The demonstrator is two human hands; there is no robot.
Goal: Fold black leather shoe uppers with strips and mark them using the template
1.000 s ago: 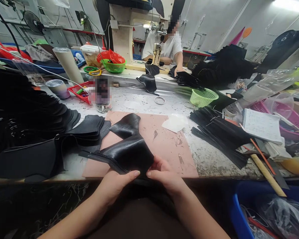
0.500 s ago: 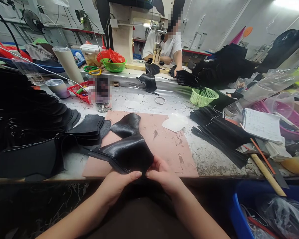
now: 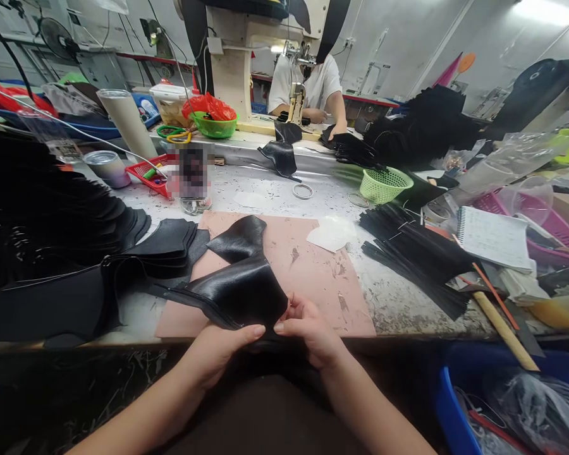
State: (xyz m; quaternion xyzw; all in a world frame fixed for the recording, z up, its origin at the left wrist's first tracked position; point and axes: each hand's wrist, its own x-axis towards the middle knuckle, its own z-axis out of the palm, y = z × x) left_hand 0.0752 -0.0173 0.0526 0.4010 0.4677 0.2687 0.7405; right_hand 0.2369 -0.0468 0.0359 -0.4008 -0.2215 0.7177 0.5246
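Observation:
A glossy black leather piece with a zipper [image 3: 239, 284] along its near-left edge lies over the front of a pink board. My left hand [image 3: 225, 347] is closed on its near edge, thumb on top and fingers hidden underneath. At the piece's near right corner, my right hand [image 3: 313, 328] pinches the edge with its thumb and bent fingers. The two thumb tips are close together but apart. Another black leather piece [image 3: 241, 238] lies just beyond, partly covered by the held one. Both lie on the pink board [image 3: 308, 272].
Stacked black pieces [image 3: 164, 243] stand at left. On the right are black strips [image 3: 417, 253], a green basket [image 3: 386, 185], a notebook [image 3: 495, 239] and a hammer [image 3: 507, 332]. A co-worker [image 3: 329, 88] sits beyond a sewing machine [image 3: 296, 101]. A blue tub [image 3: 448, 404] stands below the table edge.
My right hand's fingers have shifted slightly at the corner of the leather piece, and the thumbs have moved a little. Both hands keep hold, and the view has drifted slightly.

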